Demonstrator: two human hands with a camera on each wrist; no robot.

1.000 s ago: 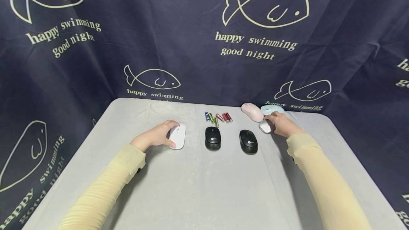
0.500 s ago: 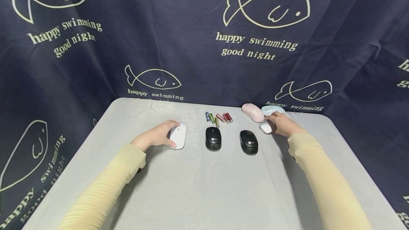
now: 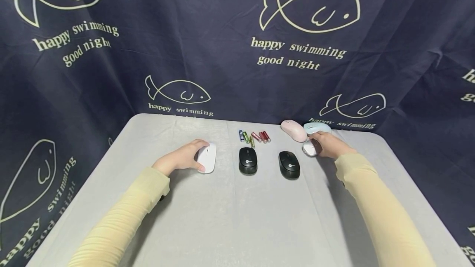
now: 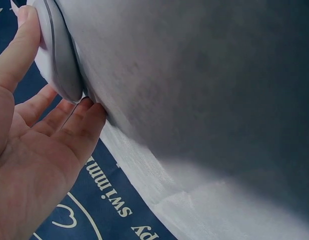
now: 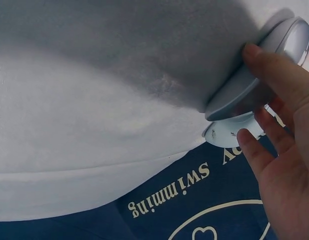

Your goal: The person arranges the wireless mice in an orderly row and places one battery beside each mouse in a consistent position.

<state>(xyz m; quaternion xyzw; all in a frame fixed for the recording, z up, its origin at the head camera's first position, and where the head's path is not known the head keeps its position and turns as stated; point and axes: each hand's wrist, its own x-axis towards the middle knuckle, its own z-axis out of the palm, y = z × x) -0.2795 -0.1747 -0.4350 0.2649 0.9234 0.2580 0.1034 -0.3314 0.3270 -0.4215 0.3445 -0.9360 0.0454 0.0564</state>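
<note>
On the left side of the table, my left hand (image 3: 183, 156) grips a white computer mouse (image 3: 207, 158), thumb at its near end and fingers at its far end. The left wrist view shows that mouse (image 4: 57, 60) from the side, low against the tabletop. At the back right, my right hand (image 3: 331, 145) holds a white and silver-grey mouse (image 3: 309, 148) between thumb and fingers. Its side (image 5: 244, 92) shows close up in the right wrist view. Behind it sit a pink mouse (image 3: 293, 130) and a light blue mouse (image 3: 316, 128), the blue one partly hidden by my hand.
Two black mice, one left (image 3: 248, 160) and one right (image 3: 289, 165), lie between my hands. Behind them is a loose row of small batteries: blue (image 3: 241, 136), green (image 3: 246, 137), yellow-green (image 3: 252, 141) and several red (image 3: 264, 136). A dark blue printed curtain (image 3: 230, 52) hangs behind the table.
My right hand has shifted very slightly toward the near right with its mouse, uncovering a bit more of the light blue mouse. The left hand stays in place on the white mouse.
</note>
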